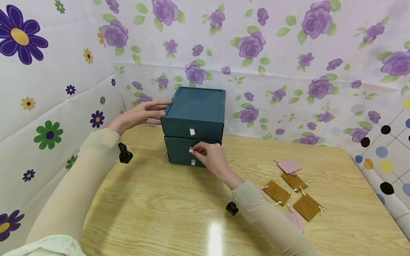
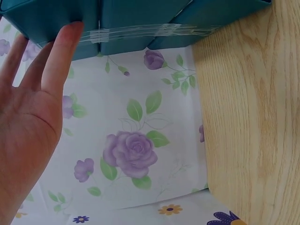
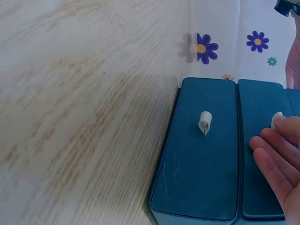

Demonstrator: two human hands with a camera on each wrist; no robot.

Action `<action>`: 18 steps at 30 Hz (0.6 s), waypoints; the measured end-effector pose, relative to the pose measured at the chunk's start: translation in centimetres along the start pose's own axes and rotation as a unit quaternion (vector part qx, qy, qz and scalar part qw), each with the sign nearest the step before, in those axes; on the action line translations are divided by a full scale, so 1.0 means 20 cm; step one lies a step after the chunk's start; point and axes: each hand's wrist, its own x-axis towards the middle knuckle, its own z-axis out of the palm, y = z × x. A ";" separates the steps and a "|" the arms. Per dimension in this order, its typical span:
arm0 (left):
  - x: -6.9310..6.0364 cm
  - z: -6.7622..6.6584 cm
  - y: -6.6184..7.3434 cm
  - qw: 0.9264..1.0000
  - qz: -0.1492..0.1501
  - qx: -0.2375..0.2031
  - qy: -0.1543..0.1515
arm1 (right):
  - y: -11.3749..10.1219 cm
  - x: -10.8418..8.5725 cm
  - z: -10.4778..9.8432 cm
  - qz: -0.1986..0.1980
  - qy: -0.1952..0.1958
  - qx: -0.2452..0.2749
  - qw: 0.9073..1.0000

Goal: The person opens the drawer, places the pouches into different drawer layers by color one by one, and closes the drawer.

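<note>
A teal drawer box [image 1: 196, 103] with stacked drawers stands against the back cloth, each drawer front bearing a small white pull tab. My left hand [image 1: 141, 113] rests its straight fingers on the box's upper left side; in the left wrist view the fingers of that hand [image 2: 28, 112] touch the teal side [image 2: 136, 18], which has clear tape across it. With thumb and forefinger my right hand [image 1: 213, 158] pinches the middle drawer's white tab [image 3: 275, 120]. Below it, the bottom drawer's tab [image 3: 205, 123] is free. The middle drawer's front looks nearly flush with the others.
To the right on the wooden table [image 1: 166, 206] lie several drawstring pouches, among them a brown pouch [image 1: 277, 192] and a pink pouch [image 1: 289, 165]. A floral cloth [image 1: 272, 71] hangs behind the box, and another flowered cloth [image 1: 64, 117] borders the left.
</note>
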 end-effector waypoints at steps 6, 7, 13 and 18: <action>0.00 0.02 0.02 1.000 0.006 -0.012 0.006 | -0.01 0.00 0.00 -0.003 -0.002 -0.008 1.000; 0.00 0.02 0.02 1.000 0.007 -0.015 0.009 | -0.01 0.00 0.00 -0.004 -0.002 -0.009 1.000; 0.00 0.04 0.01 0.999 0.007 -0.035 0.023 | -0.02 0.00 -0.01 -0.007 -0.011 -0.005 1.000; 0.00 0.05 0.00 0.999 0.005 -0.045 0.023 | -0.02 0.00 -0.01 -0.009 -0.004 0.002 1.000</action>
